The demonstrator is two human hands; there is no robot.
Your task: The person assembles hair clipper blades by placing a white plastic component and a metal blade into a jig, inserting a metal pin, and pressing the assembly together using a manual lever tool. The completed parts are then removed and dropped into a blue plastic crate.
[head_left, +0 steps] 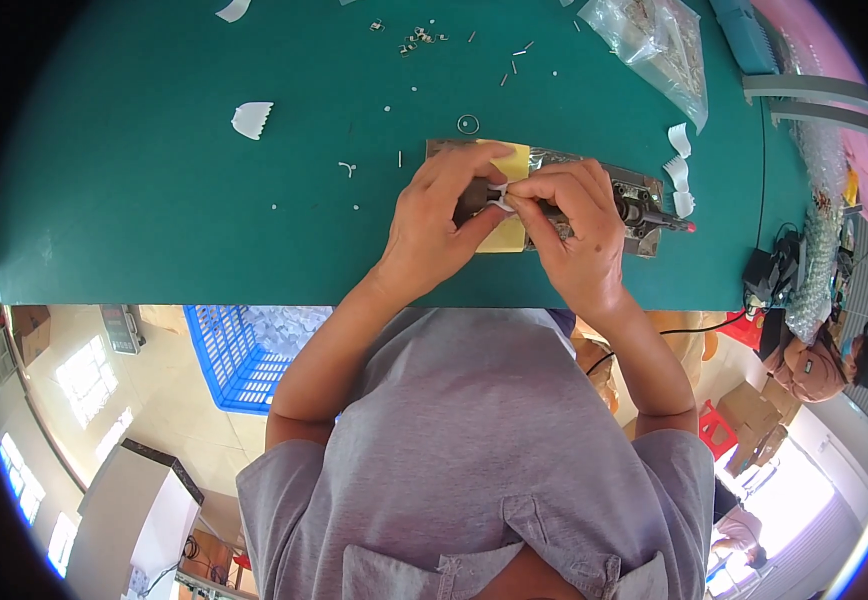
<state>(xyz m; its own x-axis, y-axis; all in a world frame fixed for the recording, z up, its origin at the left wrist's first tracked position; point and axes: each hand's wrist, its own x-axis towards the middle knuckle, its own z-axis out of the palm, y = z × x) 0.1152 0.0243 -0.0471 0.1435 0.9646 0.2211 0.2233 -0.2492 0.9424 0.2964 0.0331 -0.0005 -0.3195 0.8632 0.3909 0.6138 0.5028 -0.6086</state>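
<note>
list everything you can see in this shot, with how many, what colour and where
white strip: one, white, pinched between both hands
metal jig: one, grey, mid-table under the hands
yellow sheet: one, yellow, on the jig
green mat: one, green, covers the table
paper scraps: several, white, left and right of the jig
small metal parts: many, silver, far edge
ring: one, silver, beyond the jig
plastic bag: one, clear, far right
blue crate: one, under the table
left hand: on the strip
right hand: on the strip

I see a bright, evenly lit, sharp view with soft shadows under my hands, edges curving into a black fisheye rim.
</note>
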